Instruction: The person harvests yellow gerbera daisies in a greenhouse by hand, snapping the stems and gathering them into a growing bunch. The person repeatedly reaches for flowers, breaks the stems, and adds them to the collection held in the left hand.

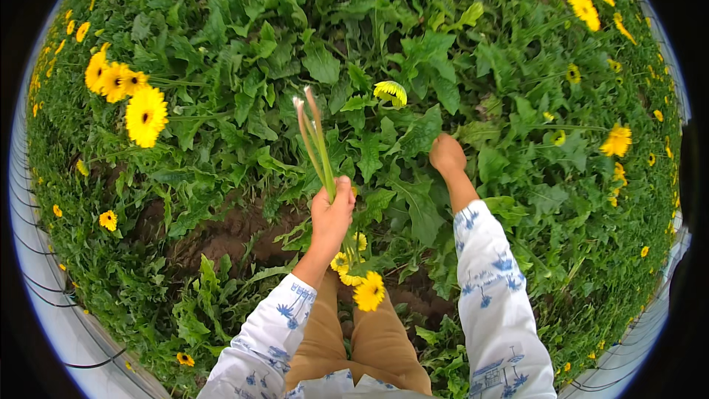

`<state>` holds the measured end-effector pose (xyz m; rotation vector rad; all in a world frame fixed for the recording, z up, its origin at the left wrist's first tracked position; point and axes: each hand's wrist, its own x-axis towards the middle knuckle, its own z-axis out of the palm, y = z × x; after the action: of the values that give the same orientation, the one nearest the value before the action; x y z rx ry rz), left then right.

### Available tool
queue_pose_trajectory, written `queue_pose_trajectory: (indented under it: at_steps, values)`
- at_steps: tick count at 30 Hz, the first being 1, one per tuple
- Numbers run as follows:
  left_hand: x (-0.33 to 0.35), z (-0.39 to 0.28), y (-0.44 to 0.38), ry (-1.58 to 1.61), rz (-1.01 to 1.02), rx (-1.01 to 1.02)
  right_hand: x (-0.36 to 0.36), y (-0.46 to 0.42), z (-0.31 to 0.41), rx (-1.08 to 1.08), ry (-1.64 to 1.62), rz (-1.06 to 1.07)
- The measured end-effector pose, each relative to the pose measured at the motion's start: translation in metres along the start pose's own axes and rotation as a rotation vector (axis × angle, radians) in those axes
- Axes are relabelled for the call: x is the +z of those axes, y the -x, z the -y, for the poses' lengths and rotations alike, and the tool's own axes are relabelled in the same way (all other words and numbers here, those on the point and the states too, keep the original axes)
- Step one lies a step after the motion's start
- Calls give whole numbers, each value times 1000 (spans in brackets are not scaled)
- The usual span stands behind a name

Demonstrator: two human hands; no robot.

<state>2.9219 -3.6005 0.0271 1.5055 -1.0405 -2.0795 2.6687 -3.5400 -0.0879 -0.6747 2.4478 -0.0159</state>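
Note:
Green flower stems (324, 163) stand up out of my left hand (331, 215), which is closed around them; their pale pinkish cut or pulled ends point up and away. Below that fist hang the yellow gerbera heads (369, 291) of the bunch, upside down over my knees. To the right, my right hand (447, 154) reaches down among the gerbera leaves (424, 133); its fingers are hidden, so what it touches does not show. A partly opened yellow gerbera (391, 92) rises from the foliage between and beyond the hands.
Several yellow gerberas (146, 116) lean out at the left, and more gerberas (616, 140) stand at the right. Brown soil (227, 241) shows between leafy plants at the lower left. White plastic sheeting (61, 321) with dark hoops or lines borders both sides.

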Motion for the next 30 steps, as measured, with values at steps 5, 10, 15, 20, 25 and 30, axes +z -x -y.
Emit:
queue_pose_trajectory:
  at_steps: [5, 10, 15, 20, 25, 30]
  values:
    - [0, -37, 35, 22, 89, 40, -61, 100, -37, -105, -553, -129]
    - [-22, -57, 72, 74, 145, 116, -100, 233, 36, -190, -1193, 61]
    - [-54, -65, 106, 34, 194, 312, -84, 304, 118, -351, -1457, 176]
    - [-107, -74, 129, 152, 216, 367, -64, 339, 184, -559, -1344, 147]
    - [-177, -103, 142, 137, 277, 274, -54, 358, 238, -718, -1172, 159]
    - [-229, -127, 136, 167, 345, 266, -44, 358, 292, -781, -1114, 349]
